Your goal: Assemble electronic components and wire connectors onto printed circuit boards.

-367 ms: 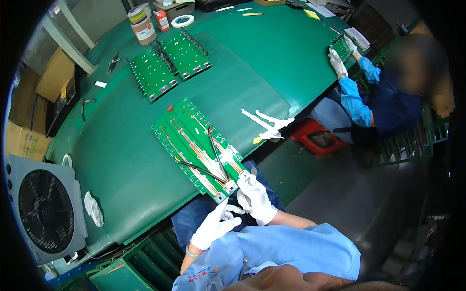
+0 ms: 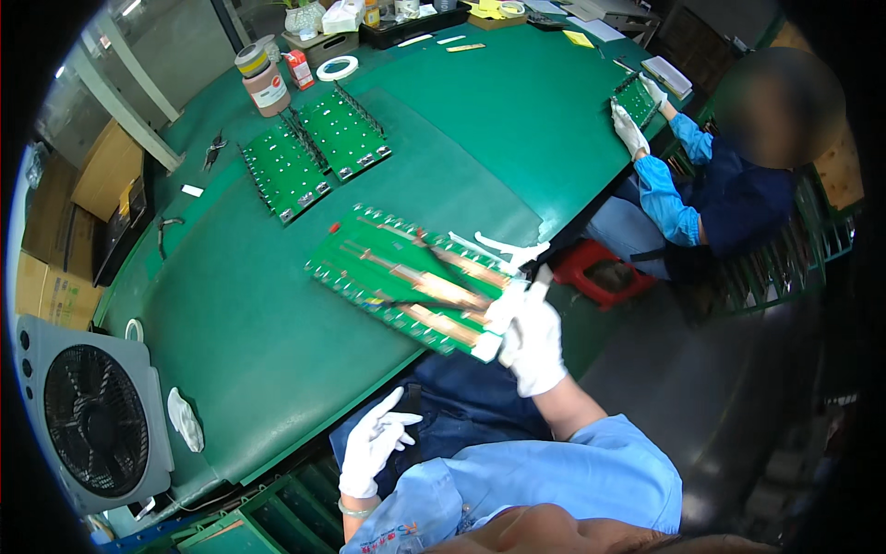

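Note:
My right hand, in a white glove, grips one end of a long green circuit board with copper strips, dark wires and a small red part at its far corner. The board is tilted over the front of the table and blurred by motion. A short, flat, silvery piece sticks up from the same hand; its kind is unclear. Apart from the board, my gloved left hand hangs over my lap with its fingers spread, holding nothing. Partly behind the board's right side lies a white two-armed tool.
Two green boards with black edge parts lie farther back on the green table. Left are a fan, a white glove and pliers. A co-worker's gloved hands hold another board. A red stool stands at right.
My right hand has moved right and up, swinging the board clockwise with it. My left hand has drawn back from the board's near end and opened.

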A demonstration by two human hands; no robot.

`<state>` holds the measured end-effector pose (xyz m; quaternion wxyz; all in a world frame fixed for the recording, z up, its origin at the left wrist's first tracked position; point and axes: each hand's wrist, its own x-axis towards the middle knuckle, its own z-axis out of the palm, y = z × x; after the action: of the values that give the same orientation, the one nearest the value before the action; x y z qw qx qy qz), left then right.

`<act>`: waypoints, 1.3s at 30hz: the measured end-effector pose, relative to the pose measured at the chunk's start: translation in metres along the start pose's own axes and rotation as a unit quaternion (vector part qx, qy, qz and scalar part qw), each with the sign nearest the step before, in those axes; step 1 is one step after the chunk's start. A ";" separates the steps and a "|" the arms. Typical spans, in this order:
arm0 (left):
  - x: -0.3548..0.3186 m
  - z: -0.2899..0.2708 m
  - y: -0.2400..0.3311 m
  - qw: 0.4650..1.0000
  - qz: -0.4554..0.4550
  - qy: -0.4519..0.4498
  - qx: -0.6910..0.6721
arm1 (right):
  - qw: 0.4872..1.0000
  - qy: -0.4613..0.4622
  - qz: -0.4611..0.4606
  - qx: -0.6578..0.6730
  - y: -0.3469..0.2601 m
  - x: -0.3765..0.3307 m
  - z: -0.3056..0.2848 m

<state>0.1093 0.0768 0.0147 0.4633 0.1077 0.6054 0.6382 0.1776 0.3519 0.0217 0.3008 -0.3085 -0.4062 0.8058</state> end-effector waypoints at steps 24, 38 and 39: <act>-0.018 -0.044 0.023 0.928 0.129 0.350 0.000 | 0.944 0.248 -0.206 -0.073 -0.095 0.170 -0.187; 0.005 -0.045 0.039 0.914 0.173 0.365 -0.030 | 0.820 -0.014 -0.402 -0.406 -0.039 0.089 -0.114; 0.001 -0.057 0.038 0.891 0.208 0.402 -0.010 | 0.895 -0.051 -0.328 -0.297 -0.029 0.071 -0.068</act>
<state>0.0514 0.0458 0.0340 0.0377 -0.0397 0.6973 0.7146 0.1900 0.4508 -0.0042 0.4212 -0.1909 -0.7196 0.5179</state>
